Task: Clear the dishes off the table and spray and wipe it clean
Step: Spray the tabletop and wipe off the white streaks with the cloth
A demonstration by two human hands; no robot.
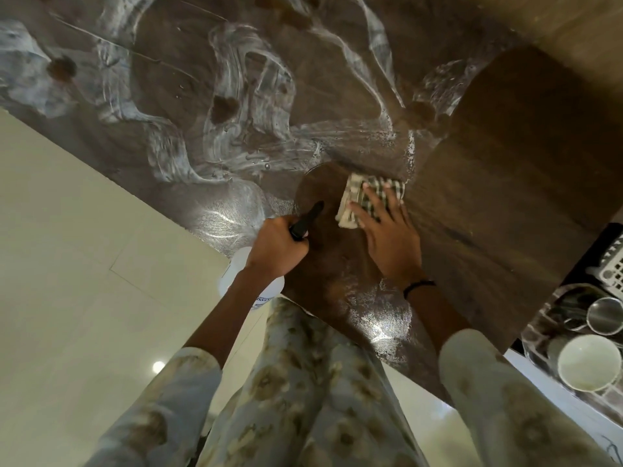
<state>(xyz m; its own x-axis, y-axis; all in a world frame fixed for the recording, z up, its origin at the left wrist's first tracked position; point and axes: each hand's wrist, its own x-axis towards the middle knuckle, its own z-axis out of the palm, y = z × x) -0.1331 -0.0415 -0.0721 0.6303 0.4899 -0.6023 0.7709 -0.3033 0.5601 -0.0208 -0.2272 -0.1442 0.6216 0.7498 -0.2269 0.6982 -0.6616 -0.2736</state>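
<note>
A checked cloth [365, 198] lies flat on the wet table [236, 129], directly under the right hand's [387, 230] spread, straight fingertips. Unwiped foam streaks lie beyond and left of them. The left hand [276, 244] grips a spray bottle [251, 281] beside it.

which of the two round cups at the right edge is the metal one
The steel cup, the upper of the two at the right edge. It is grey and shiny; the white cup just below it is pale, matte and wider.
</note>
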